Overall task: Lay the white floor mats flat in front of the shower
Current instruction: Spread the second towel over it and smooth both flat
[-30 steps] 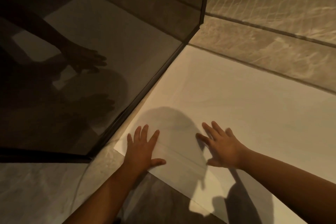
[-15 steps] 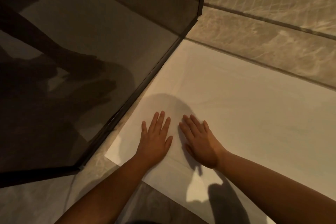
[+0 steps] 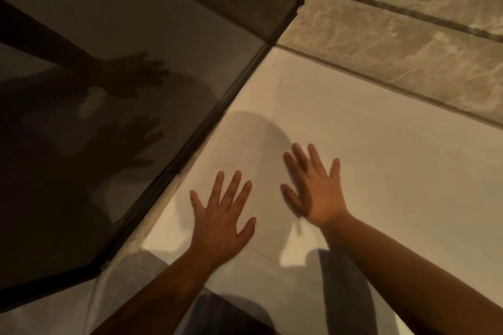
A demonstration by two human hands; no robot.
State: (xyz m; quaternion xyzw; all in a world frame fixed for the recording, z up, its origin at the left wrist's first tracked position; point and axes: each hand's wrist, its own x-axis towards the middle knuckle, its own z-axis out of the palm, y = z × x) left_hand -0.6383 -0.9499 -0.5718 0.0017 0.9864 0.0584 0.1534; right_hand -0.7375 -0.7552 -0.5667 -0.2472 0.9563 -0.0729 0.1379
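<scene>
A white floor mat (image 3: 381, 171) lies spread on the floor along the dark glass shower wall (image 3: 122, 90). My left hand (image 3: 220, 217) rests palm down near the mat's near left corner, fingers spread. My right hand (image 3: 313, 187) lies flat on the mat just to the right and a little farther away, fingers also spread. Both hands hold nothing. A faint crease runs across the mat below the hands. The mat's right part runs out of view.
The shower's dark metal bottom frame (image 3: 206, 128) runs diagonally beside the mat's left edge. A marble wall with a dark grout line (image 3: 408, 22) borders the mat's far edge. Marble floor (image 3: 54, 315) shows at lower left. The glass reflects my hands.
Both hands have slid forward over the mat, first coming close together, then spreading slightly apart. The view has shifted toward the shower's corner.
</scene>
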